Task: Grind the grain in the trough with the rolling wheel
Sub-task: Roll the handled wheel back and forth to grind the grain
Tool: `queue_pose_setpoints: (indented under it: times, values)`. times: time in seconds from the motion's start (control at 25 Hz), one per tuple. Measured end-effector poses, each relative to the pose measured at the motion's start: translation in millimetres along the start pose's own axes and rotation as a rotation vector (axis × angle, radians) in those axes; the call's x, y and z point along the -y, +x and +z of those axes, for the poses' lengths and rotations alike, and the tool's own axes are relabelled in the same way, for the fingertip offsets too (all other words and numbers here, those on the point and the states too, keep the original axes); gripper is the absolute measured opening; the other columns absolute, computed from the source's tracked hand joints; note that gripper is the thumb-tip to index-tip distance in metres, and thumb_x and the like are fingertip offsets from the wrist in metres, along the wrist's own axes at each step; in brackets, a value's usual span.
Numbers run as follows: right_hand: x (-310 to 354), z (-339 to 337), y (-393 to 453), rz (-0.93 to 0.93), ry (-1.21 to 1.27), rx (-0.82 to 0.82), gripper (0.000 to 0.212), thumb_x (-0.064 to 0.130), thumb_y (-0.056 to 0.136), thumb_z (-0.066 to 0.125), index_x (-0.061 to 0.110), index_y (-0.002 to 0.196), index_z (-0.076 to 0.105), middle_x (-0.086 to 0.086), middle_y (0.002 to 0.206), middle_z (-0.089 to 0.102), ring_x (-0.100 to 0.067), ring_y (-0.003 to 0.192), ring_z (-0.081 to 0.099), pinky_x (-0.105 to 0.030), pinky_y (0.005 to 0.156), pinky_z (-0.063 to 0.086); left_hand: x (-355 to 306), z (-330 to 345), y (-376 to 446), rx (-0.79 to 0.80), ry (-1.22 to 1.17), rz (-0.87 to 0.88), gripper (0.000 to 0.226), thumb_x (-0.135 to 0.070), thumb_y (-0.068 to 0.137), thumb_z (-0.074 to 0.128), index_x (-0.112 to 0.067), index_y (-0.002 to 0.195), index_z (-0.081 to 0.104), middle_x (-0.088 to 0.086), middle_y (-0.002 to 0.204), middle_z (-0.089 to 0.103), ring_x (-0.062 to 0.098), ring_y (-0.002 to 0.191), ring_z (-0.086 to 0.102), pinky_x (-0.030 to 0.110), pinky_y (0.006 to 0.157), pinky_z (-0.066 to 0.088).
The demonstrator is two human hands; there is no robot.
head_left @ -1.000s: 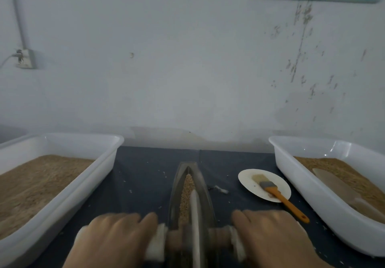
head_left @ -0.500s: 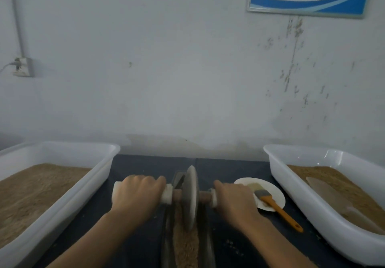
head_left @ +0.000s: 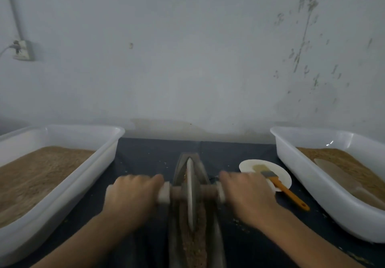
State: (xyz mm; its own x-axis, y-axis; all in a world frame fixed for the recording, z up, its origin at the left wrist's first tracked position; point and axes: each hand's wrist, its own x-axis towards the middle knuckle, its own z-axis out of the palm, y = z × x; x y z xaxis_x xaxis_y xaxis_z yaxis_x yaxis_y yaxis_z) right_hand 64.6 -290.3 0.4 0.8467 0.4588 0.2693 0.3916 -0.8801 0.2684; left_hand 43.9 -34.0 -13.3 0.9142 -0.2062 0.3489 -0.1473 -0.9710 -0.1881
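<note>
A white tub (head_left: 100, 155) filled with brown meal is set at the left of the dark tabletop (head_left: 145, 155), and a second white tub (head_left: 312, 180) at the right, a pale scoop (head_left: 341, 176) lying in it. Between them, a white plate (head_left: 250, 164) is seen with an orange-handled brush (head_left: 285, 190) laid across it. A socket (head_left: 21, 49) is fixed to the stained wall (head_left: 187, 59).

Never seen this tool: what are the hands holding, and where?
The wheel, by its axle: left hand and right hand each grip one end.

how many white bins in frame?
2. One white bin at the table's left edge, one white bin at the right; both hold brown grain and run out of frame.
</note>
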Motion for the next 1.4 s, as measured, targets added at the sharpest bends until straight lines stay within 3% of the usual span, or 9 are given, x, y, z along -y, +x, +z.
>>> queue_pose_setpoints:
  times: [0.24, 0.4, 0.56, 0.72, 1.0, 1.08, 1.16, 1.28, 1.4]
  values:
    - [-0.4, -3.5, 44.5, 0.026, -0.104, -0.085, 0.025, 0.023, 0.082, 0.064, 0.020, 0.102, 0.050, -0.002, 0.096, 0.067, -0.027, 0.084, 0.063, -0.033, 0.062, 0.034, 5.3, 14.7, 30.4, -0.060, -0.020, -0.080, 0.026, -0.045, 0.082, 0.058, -0.033, 0.082, 0.035, -0.011, 0.074, 0.053, 0.014, 0.065, 0.052, 0.029, 0.057, 0.032]
    - [11.7, -20.3, -35.4, -0.075, 0.045, 0.116, 0.031, 0.033, 0.085, 0.062, 0.028, 0.107, 0.040, 0.004, 0.099, 0.057, -0.017, 0.084, 0.057, -0.032, 0.068, 0.043, 2.3, 1.4, -32.9, -0.054, -0.069, 0.086, 0.033, -0.044, 0.074, 0.060, -0.039, 0.078, 0.029, -0.015, 0.065, 0.043, 0.009, 0.059, 0.051, 0.027, 0.052, 0.029]
    - [4.1, -36.9, -52.1, -0.098, 0.045, 0.283, 0.039, 0.038, 0.081, 0.061, 0.035, 0.087, 0.022, 0.009, 0.086, 0.049, -0.015, 0.072, 0.046, -0.028, 0.056, 0.030, 4.6, -24.5, -56.7, -0.046, -0.028, 0.201, 0.051, -0.055, 0.052, 0.069, -0.042, 0.075, 0.026, -0.020, 0.057, 0.041, 0.002, 0.049, 0.047, 0.017, 0.046, 0.017]
    - [0.3, -4.6, -5.2, -0.008, 0.066, 0.037, 0.027, 0.036, 0.083, 0.063, 0.028, 0.097, 0.042, 0.004, 0.091, 0.061, -0.019, 0.082, 0.060, -0.036, 0.071, 0.047, 1.3, -1.2, -10.6, -0.004, 0.061, 0.029, 0.035, -0.051, 0.079, 0.058, -0.042, 0.084, 0.024, -0.016, 0.075, 0.048, 0.006, 0.065, 0.047, 0.027, 0.057, 0.030]
    - [-8.1, 5.2, 36.9, 0.034, -0.018, -0.043, 0.028, 0.034, 0.080, 0.066, 0.024, 0.097, 0.046, -0.002, 0.092, 0.064, -0.026, 0.080, 0.061, -0.033, 0.062, 0.033, 6.8, 3.2, 35.5, -0.022, 0.028, -0.019, 0.021, -0.041, 0.084, 0.054, -0.033, 0.087, 0.036, -0.009, 0.084, 0.059, 0.017, 0.072, 0.055, 0.031, 0.062, 0.039]
    - [-1.2, 0.6, -4.7, -0.013, 0.064, 0.043, 0.032, 0.039, 0.079, 0.066, 0.030, 0.095, 0.040, 0.005, 0.088, 0.060, -0.018, 0.079, 0.059, -0.032, 0.064, 0.040, 3.8, -3.4, -5.6, -0.031, 0.018, 0.063, 0.033, -0.044, 0.075, 0.062, -0.036, 0.083, 0.031, -0.012, 0.072, 0.049, 0.014, 0.068, 0.057, 0.030, 0.056, 0.040]
    - [1.5, -13.8, -41.3, -0.045, 0.114, 0.176, 0.032, 0.041, 0.080, 0.062, 0.039, 0.088, 0.031, 0.010, 0.082, 0.051, -0.010, 0.074, 0.053, -0.031, 0.065, 0.042, -1.4, -22.1, -40.7, -0.121, -0.018, 0.240, 0.053, -0.043, 0.045, 0.078, -0.035, 0.073, 0.034, -0.014, 0.058, 0.034, 0.012, 0.048, 0.055, 0.023, 0.041, 0.021]
    - [0.3, -29.5, -56.9, -0.031, 0.106, 0.372, 0.036, 0.045, 0.082, 0.057, 0.039, 0.075, 0.022, 0.014, 0.073, 0.038, -0.004, 0.064, 0.037, -0.028, 0.055, 0.026, -1.0, -43.7, -59.0, -0.184, -0.057, 0.273, 0.056, -0.040, 0.023, 0.084, -0.032, 0.061, 0.044, -0.012, 0.045, 0.036, 0.012, 0.034, 0.045, 0.019, 0.048, 0.003]
    - [-0.5, -13.7, -42.4, -0.009, 0.149, 0.289, 0.030, 0.048, 0.082, 0.058, 0.040, 0.082, 0.029, 0.013, 0.075, 0.046, -0.003, 0.067, 0.044, -0.028, 0.061, 0.036, -7.1, -34.5, -36.2, -0.029, 0.086, 0.208, 0.049, -0.054, 0.061, 0.072, -0.041, 0.080, 0.029, -0.015, 0.061, 0.038, 0.004, 0.052, 0.039, 0.024, 0.048, 0.015]
